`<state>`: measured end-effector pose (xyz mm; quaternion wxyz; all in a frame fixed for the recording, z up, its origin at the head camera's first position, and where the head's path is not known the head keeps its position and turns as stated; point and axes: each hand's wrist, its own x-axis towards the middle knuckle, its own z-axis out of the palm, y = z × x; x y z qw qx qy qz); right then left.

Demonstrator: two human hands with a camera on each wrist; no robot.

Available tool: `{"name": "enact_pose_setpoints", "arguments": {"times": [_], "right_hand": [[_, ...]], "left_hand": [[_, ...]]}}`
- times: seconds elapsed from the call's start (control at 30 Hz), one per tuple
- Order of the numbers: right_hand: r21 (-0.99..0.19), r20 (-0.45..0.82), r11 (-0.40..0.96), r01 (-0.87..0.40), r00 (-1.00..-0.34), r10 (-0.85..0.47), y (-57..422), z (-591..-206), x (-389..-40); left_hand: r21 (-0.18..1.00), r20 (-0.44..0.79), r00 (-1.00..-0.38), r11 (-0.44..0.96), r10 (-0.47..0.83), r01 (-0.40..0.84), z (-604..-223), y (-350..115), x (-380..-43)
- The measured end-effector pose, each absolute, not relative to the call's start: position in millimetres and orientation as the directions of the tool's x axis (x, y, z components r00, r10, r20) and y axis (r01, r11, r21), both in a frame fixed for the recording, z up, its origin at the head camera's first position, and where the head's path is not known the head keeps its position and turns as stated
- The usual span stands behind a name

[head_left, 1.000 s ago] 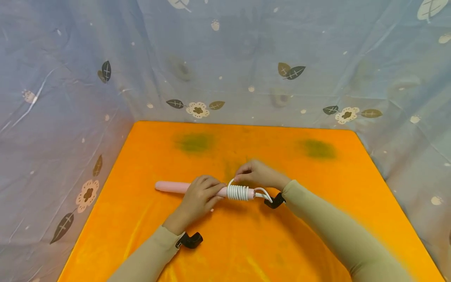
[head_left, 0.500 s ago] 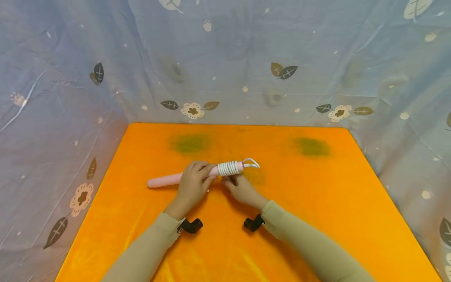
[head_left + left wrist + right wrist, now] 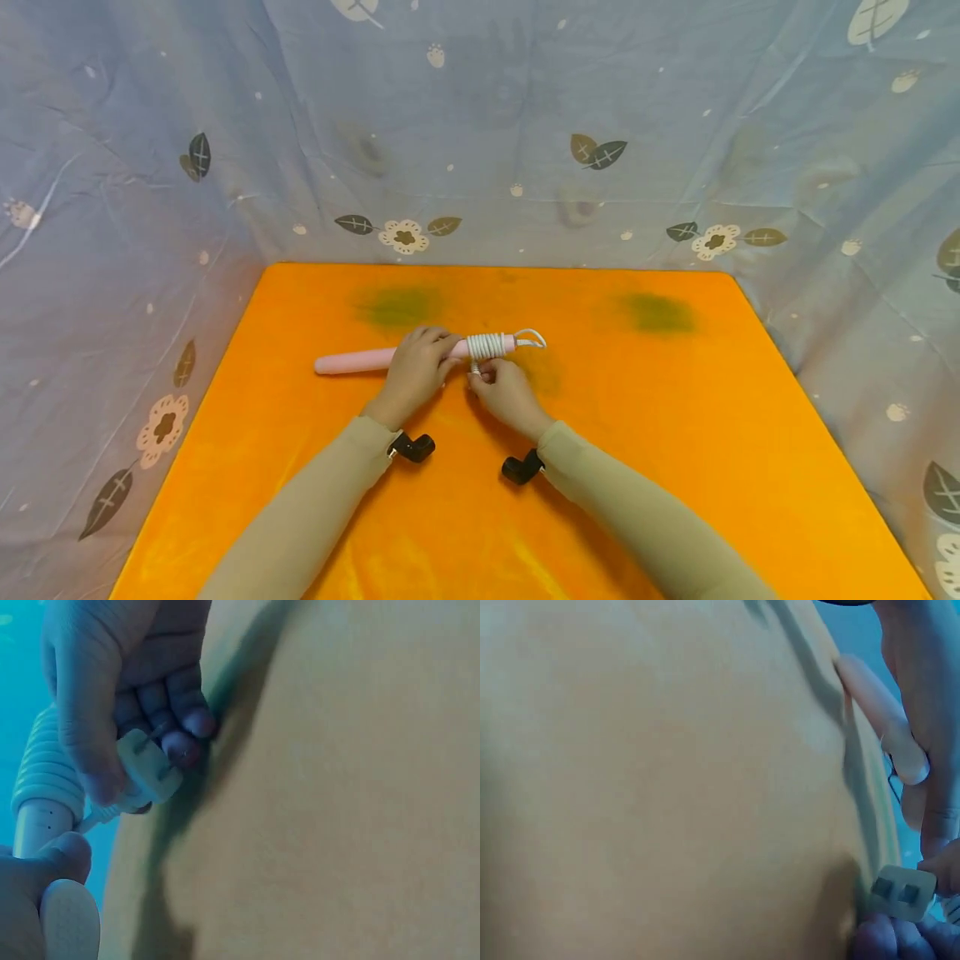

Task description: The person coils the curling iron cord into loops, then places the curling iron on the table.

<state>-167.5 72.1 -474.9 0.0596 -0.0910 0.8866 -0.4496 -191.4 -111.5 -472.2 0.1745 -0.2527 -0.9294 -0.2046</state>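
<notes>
A long pink hair iron [image 3: 352, 361] is held over the orange table. White cord [image 3: 486, 346] is wound in close coils around its right part, and a loop of it sticks out past that end. My left hand [image 3: 416, 371] grips the iron just left of the coils. Below the coils, my right hand [image 3: 512, 396] pinches the two-pin plug [image 3: 150, 772] between thumb and fingers. A short stretch of cord runs from the plug up to the coils. In the right wrist view the prong face of the plug [image 3: 905, 892] shows between the fingertips.
An orange cloth [image 3: 660, 433] covers the table, with two greenish patches toward the back. Blue-grey curtains [image 3: 480, 125] printed with leaves and flowers hang behind it and at both sides. A black wrist camera mount [image 3: 412, 447] sits at the left cuff, another [image 3: 522, 468] at the right.
My right hand has come from above the coils to below them, the cord's free end now wound in. The iron has shifted away from me and its coiled end has tilted up.
</notes>
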Motion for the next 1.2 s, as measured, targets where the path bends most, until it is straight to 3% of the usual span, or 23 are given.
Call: {"name": "enact_pose_setpoints", "arguments": {"times": [0.23,0.5,0.87,1.2], "right_hand": [[-0.851,-0.068,0.523,-0.047,-0.978,-0.198,74,-481,-176],[-0.83,-0.146,0.558,0.0,-0.965,-0.217,82,-482,-174],[-0.853,-0.161,0.522,0.023,-0.962,-0.221,87,-487,-176],[-0.851,-0.117,0.525,-0.01,-0.971,-0.209,89,-490,-175]], "left_hand": [[0.294,0.329,-0.859,0.822,0.391,0.487,-482,-112,-200],[0.237,0.222,-0.893,0.867,0.392,0.439,-491,-106,-204],[0.243,0.325,-0.873,0.86,0.365,0.45,-504,-104,-208],[0.272,0.327,-0.875,0.852,0.356,0.448,-502,-103,-208]]}}
